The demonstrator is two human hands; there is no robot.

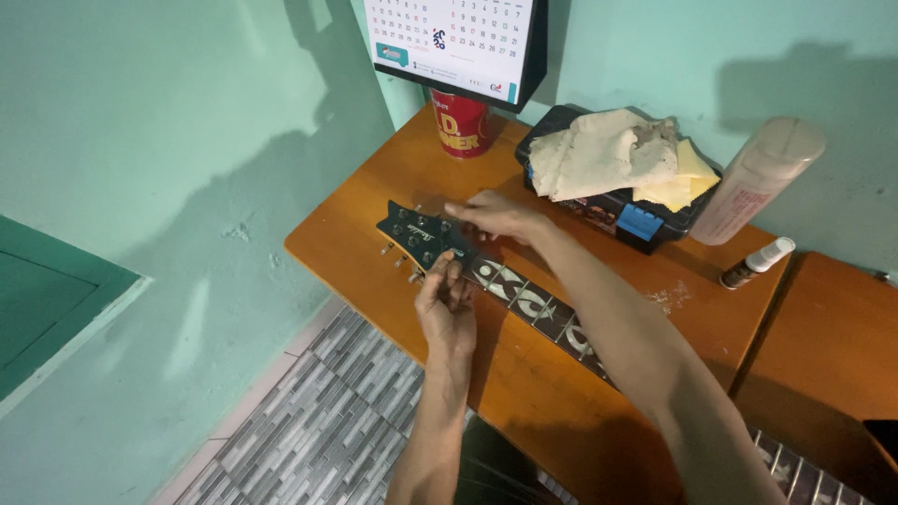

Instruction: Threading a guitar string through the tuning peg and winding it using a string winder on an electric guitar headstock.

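Observation:
A dark guitar headstock [412,232] with metal tuning pegs lies on an orange wooden table [374,201]. Its neck [538,309], with pale inlays, runs toward the lower right. My left hand [445,304] pinches something small at the near side of the headstock, where it meets the neck; what it holds is too small to tell. My right hand [494,215] reaches over the neck, its fingertips resting on the far side of the headstock.
A red cup [461,126] stands under a wall calendar [456,42]. A black and blue box [622,210] holds crumpled cloths [613,154]. A tall pinkish spray can [758,178] and a small bottle [756,263] stand to the right. Grey tiled floor [337,411] lies below.

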